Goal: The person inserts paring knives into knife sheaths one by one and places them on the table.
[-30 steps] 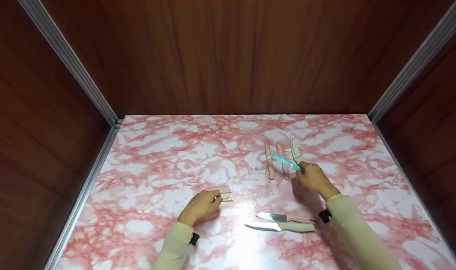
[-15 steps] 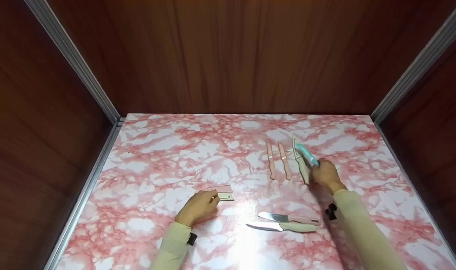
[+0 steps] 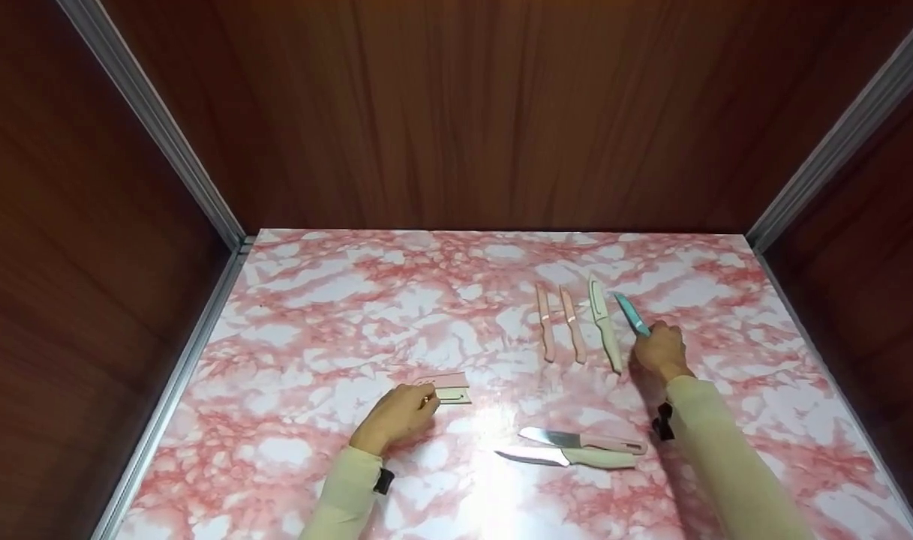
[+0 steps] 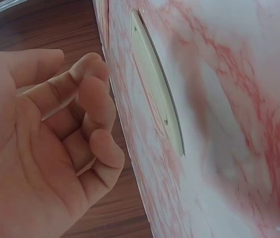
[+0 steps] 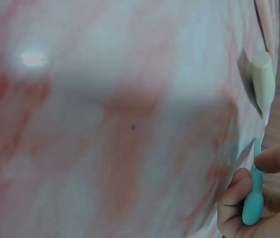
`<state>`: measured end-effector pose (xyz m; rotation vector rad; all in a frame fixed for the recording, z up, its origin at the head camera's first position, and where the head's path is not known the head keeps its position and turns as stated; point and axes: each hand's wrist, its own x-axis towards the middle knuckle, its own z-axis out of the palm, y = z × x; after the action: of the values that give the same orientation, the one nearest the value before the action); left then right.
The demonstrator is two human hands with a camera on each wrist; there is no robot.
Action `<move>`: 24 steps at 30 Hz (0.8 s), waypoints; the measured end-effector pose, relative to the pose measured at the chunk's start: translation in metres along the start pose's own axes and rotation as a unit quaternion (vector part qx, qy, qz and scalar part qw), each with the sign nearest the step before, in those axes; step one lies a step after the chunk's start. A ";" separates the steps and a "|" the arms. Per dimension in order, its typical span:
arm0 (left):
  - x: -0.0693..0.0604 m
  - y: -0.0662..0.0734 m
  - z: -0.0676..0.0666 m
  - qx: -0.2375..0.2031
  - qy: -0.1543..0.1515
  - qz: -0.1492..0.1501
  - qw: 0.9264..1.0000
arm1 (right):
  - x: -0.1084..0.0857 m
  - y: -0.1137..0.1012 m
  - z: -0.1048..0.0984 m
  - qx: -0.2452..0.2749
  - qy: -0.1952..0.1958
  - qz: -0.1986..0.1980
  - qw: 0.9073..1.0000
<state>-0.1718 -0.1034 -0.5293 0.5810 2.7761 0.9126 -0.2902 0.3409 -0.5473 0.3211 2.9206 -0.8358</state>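
Observation:
My right hand (image 3: 660, 351) grips a teal knife (image 3: 632, 313) by its handle, on the right of the table. In the right wrist view, thumb and fingers close round the teal handle (image 5: 252, 208). Just left of it lies a cream knife (image 3: 606, 330) with its blade covered, then two slim pink knives (image 3: 546, 330) side by side. My left hand (image 3: 396, 416) hovers beside a cream blade sheath (image 3: 452, 396) and a pink sheath (image 3: 448, 380). Its fingers (image 4: 98, 99) are loosely curled and hold nothing, apart from the cream sheath in the left wrist view.
Nearer the front lie two bare-bladed knives, one with a pink handle (image 3: 614, 445) and one with a cream handle (image 3: 599, 458). They lie crosswise on the red-and-white marbled table (image 3: 313, 315). Brown wood-grain panels (image 3: 456, 112) with metal corner rails enclose the table's back and sides.
My right hand has carried the teal knife rightwards, from over the pink knives to the right of the cream one. It has left the cream knife lying on the table. The left hand barely moves.

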 end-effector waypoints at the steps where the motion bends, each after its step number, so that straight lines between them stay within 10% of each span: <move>1: 0.000 0.000 0.000 -0.001 0.000 -0.001 1.000 | 0.000 0.000 0.001 -0.008 0.000 0.002 1.000; 24: -0.003 -0.002 -0.004 0.001 0.004 -0.009 1.000 | 0.005 -0.006 0.009 -0.040 0.019 -0.033 0.998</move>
<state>-0.1706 -0.1081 -0.5268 0.5522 2.7842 0.9114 -0.2960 0.3322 -0.5524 0.2377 3.0045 -0.7260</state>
